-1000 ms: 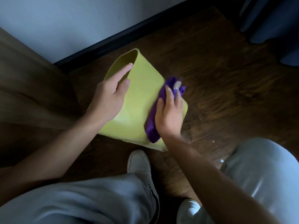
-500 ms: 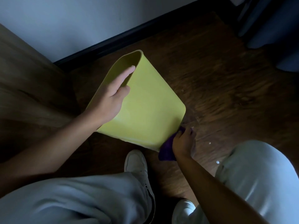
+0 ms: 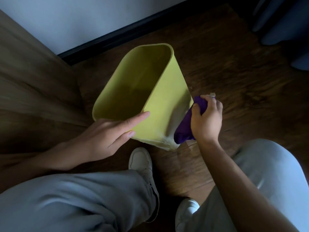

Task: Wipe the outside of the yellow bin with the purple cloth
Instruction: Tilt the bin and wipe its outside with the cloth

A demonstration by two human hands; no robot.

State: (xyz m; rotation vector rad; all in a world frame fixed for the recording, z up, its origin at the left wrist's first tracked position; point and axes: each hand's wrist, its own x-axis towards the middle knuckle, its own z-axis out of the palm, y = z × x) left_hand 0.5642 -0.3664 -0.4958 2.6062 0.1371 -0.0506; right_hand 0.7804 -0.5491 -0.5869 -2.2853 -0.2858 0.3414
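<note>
The yellow bin (image 3: 165, 104) is tilted on the wooden floor, its open mouth turned up toward me so the inside shows. My left hand (image 3: 107, 136) lies against its near left wall, fingers spread flat across the outside near the rim. My right hand (image 3: 206, 118) is closed around the bunched purple cloth (image 3: 185, 129), pressing it against the bin's right side near the bottom corner. That corner of the bin looks blurred.
A wooden furniture panel (image 3: 33, 84) stands close on the left. A white wall with a dark skirting board (image 3: 127, 33) runs behind the bin. My legs in grey trousers and white shoes (image 3: 140, 161) are just below it. Dark blue objects (image 3: 284, 22) sit at the upper right.
The bin has turned so its opening faces up at me. My right hand carried the cloth from the near bottom edge round to the right side. My left hand shifted lower.
</note>
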